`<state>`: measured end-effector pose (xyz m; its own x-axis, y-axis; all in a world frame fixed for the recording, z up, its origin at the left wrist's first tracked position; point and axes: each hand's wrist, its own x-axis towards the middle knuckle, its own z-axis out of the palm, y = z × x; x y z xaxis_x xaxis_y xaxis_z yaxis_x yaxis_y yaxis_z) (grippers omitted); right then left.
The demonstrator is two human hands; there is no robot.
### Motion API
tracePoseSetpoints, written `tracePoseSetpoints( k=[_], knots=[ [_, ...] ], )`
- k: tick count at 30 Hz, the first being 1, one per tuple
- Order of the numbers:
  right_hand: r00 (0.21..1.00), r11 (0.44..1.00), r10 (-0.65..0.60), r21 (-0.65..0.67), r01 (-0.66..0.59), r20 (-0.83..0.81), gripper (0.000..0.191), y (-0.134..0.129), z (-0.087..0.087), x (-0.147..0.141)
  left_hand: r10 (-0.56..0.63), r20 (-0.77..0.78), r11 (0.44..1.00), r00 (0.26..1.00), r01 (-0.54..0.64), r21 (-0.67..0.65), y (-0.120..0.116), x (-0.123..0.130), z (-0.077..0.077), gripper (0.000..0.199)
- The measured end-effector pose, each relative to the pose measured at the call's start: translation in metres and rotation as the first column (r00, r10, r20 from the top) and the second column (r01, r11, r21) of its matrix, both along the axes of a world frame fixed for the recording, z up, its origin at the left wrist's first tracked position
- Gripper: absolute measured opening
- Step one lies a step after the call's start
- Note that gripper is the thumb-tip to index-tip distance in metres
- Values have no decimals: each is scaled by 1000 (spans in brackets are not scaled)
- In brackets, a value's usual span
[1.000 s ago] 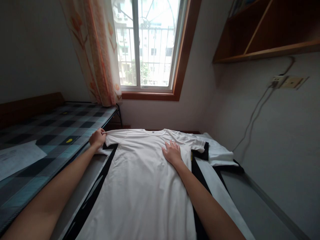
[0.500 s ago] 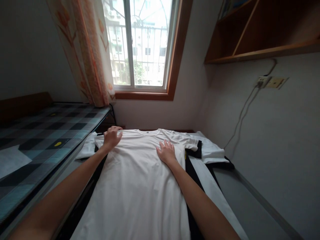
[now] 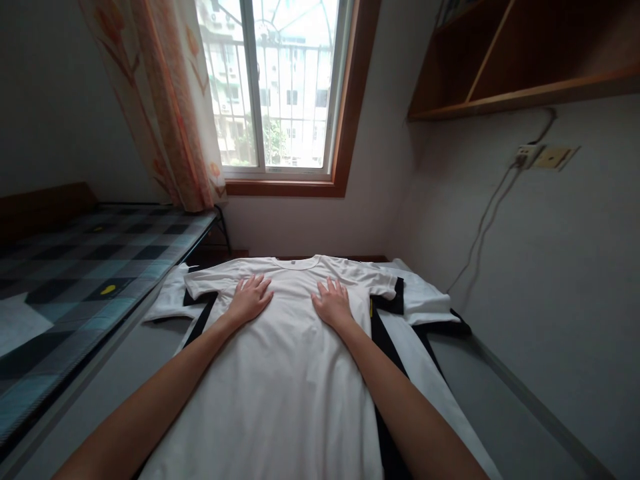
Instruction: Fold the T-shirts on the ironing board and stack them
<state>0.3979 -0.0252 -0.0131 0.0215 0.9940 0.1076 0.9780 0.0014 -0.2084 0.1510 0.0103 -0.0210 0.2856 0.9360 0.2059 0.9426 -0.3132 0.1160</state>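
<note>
A white T-shirt (image 3: 290,360) lies spread out before me, its collar toward the window and its short sleeves out to the sides. My left hand (image 3: 251,298) rests flat on the left side of its chest, fingers apart. On the right side of the chest lies my right hand (image 3: 333,301), also flat with spread fingers. Under the T-shirt, a black garment (image 3: 393,353) shows along the edges. Beneath that is another white garment (image 3: 425,300), wider than the top one, with more black fabric peeking out below it at the right.
The clothes lie on a grey surface (image 3: 500,393) against the right wall. To the left stands a bed with a checked mattress (image 3: 135,247) and a white sheet of paper (image 3: 23,323). A curtain (image 3: 170,107), a window (image 3: 290,100), a wooden shelf (image 3: 500,100) and a wall socket (image 3: 527,155) with cords surround it.
My left hand has come from the left shoulder, where it was raised, inward and down onto the chest. The left sleeve now lies in plain view. My right hand has stayed in place.
</note>
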Motion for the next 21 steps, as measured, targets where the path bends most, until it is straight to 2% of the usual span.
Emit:
tracePoseSetpoints(
  k=[9,14,19,21],
  knots=[
    [1000,1000,11,10,-11,16,57,0,-1,-2,-6,2,1000,1000,6,-15,2,0,-2,50],
    [997,997,56,-63,-52,60,61,9,3,25,-10,15,1000,1000,10,-9,1,-1,-1,48],
    [978,983,-170,-47,176,119,63,19,3,72,-21,13,1000,1000,21,-7,1,-2,-2,48],
    [971,975,-214,-39,219,102,63,21,1,81,-21,13,1000,1000,21,-7,1,-2,-3,48]
  ],
)
